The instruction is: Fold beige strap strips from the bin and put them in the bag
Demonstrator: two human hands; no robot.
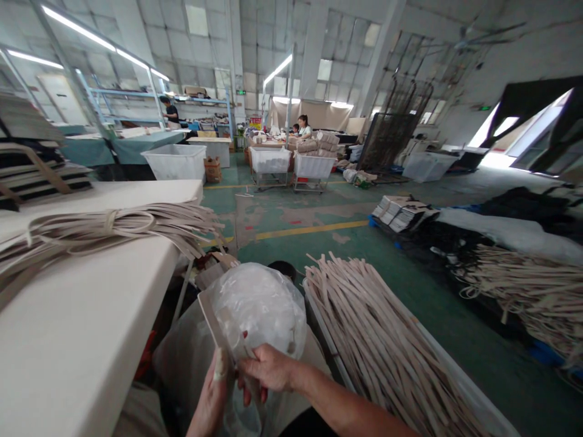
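Note:
A flat beige strip (212, 321) rises from between my two hands, over a clear plastic bag (259, 297) with whitish contents I cannot make out. My left hand (213, 388) grips the strip from the left, its thumb wrapped in pale tape along the edge. Closed on the strip's lower part, my right hand (273, 369) crosses in from the right. The lower end of the strip is partly hidden by my fingers.
A long bin (334, 346) full of beige strips stands at my right. On the white table (104, 297) at left lies a tied bundle of strips (109, 223). More strips (528, 297) lie far right. White carts (271, 161) and people are farther back.

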